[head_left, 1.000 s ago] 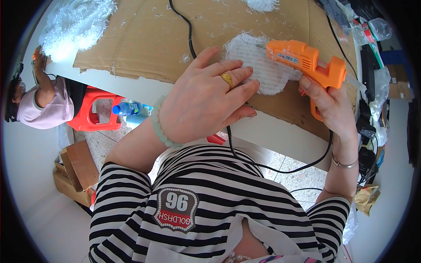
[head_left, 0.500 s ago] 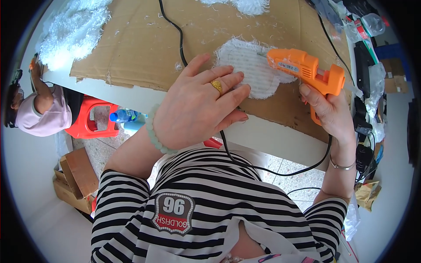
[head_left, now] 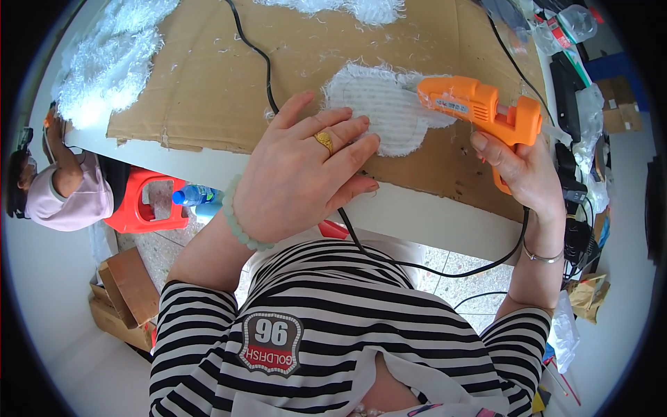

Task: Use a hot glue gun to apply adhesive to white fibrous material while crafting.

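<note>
Gripping an orange glue gun (head_left: 462, 99), right hand (head_left: 528, 167) wrapped round the handle (head_left: 499, 182), front end over a fuzzy white patch (head_left: 389, 104), which is just lying on cardboard (head_left: 201, 90), left hand (head_left: 299, 170) kinda spread, fingertips (head_left: 360, 124) over the patch's near edge, black cord (head_left: 445, 275) looping below.

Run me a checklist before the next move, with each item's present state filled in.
1. Orange plastic glue gun gripped in the right hand: ok.
2. White, fuzzy-edged fabric piece lying on the brown cardboard sheet: ok.
3. Left hand clear of the glue gun's front end: ok, its fingers are at the fabric's left side.
4. Long black cable clear of the left hand: not ok, it runs beneath that hand.
5. Glue gun lifted off the fabric: cannot tell, the two overlap in this view.
6. Glue gun hot: cannot tell.
</note>
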### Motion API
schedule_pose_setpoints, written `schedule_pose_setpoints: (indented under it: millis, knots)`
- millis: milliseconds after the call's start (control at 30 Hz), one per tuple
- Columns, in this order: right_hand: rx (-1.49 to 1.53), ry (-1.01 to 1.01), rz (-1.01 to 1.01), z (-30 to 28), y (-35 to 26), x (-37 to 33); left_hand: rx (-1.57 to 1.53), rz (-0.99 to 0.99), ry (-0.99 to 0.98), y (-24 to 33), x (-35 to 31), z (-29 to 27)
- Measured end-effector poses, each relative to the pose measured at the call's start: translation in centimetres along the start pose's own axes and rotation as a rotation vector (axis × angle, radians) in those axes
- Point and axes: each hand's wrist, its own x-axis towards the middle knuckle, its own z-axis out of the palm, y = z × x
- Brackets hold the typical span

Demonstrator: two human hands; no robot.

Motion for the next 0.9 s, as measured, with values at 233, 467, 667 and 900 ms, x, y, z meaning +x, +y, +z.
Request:
schedule_pose_setpoints:
  millis: [233,467,667,900]
  knots:
    - [-0.102,-0.025,0.0,0.4,0.2,0.4,0.001,0.003,0.016,0.0,0.0,0.0]
    - [-0.105,-0.058,-0.064,1.9,-0.6,1.2,0.003,0.001,0.016,0.0,-0.1,0.0]
    - [-0.12,-0.092,-0.045,2.7,-0.8,2.3,-0.004,0.005,0.014,-0.1,-0.1,-0.1]
    - [0.03,-0.104,-0.089,2.5,-1.3,1.9,0.001,0.015,0.025,-0.3,-0.1,0.2]
